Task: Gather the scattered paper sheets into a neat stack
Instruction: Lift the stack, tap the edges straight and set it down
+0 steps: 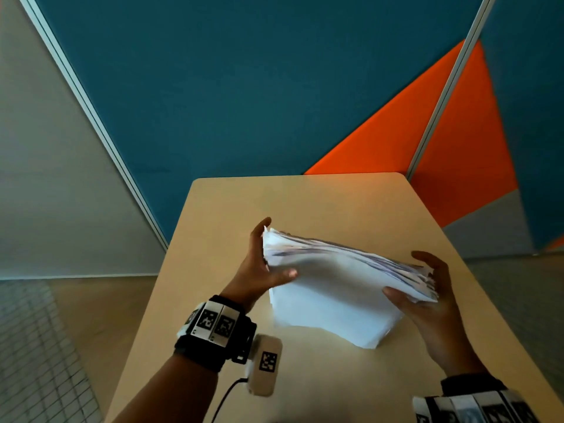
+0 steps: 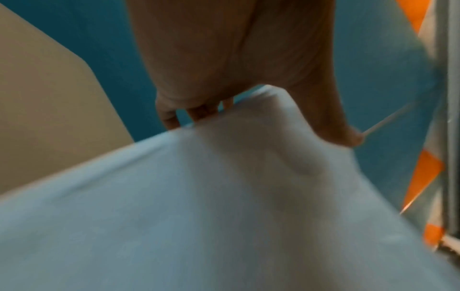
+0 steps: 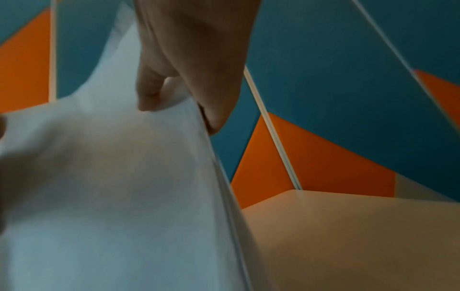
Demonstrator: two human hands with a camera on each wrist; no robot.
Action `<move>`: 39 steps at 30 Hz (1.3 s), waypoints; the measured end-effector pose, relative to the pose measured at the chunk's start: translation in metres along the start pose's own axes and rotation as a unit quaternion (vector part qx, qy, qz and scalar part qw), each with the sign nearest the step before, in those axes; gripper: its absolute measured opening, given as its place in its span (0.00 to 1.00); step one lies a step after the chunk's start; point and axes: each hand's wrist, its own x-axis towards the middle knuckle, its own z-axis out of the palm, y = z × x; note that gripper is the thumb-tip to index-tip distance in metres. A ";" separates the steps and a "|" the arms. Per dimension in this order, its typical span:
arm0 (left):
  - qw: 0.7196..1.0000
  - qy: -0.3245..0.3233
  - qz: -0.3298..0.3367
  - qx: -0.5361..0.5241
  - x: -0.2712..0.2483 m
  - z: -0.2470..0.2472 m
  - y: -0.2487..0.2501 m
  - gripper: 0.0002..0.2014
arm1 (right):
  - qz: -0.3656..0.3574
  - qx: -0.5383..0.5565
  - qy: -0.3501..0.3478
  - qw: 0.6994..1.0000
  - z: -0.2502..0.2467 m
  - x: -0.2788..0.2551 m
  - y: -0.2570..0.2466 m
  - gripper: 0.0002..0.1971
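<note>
A thick stack of white paper sheets [image 1: 329, 294] stands tilted on its lower edge on the beige table [image 1: 335, 203], its upper edges slightly fanned. My left hand [image 1: 259, 264] grips the stack's left end, thumb on the near face and fingers behind. My right hand [image 1: 427, 288] grips the right end the same way. In the left wrist view the paper [image 2: 199, 216] fills the lower frame under my left hand [image 2: 236, 98]. In the right wrist view my right hand [image 3: 189, 82] pinches the paper's [image 3: 112, 187] edge.
The table is small, with rounded far corners. Teal and orange partition panels [image 1: 244, 87] stand right behind it. Grey wall and tiled floor [image 1: 36, 346] lie to the left. A grey wrist-camera unit [image 1: 265, 364] with a cable hangs under my left wrist.
</note>
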 end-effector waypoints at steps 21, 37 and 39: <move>0.992 0.082 -0.027 0.088 0.003 0.018 0.019 0.12 | 0.029 -0.073 -0.112 0.991 0.002 0.024 -0.025 0.15; 0.989 0.131 -0.004 0.061 -0.004 0.028 0.042 0.14 | -0.067 -0.078 -0.044 0.994 -0.005 0.026 -0.039 0.16; 0.991 0.113 0.023 0.066 -0.003 0.023 0.046 0.17 | -0.082 -0.060 -0.084 0.991 -0.010 0.027 -0.048 0.20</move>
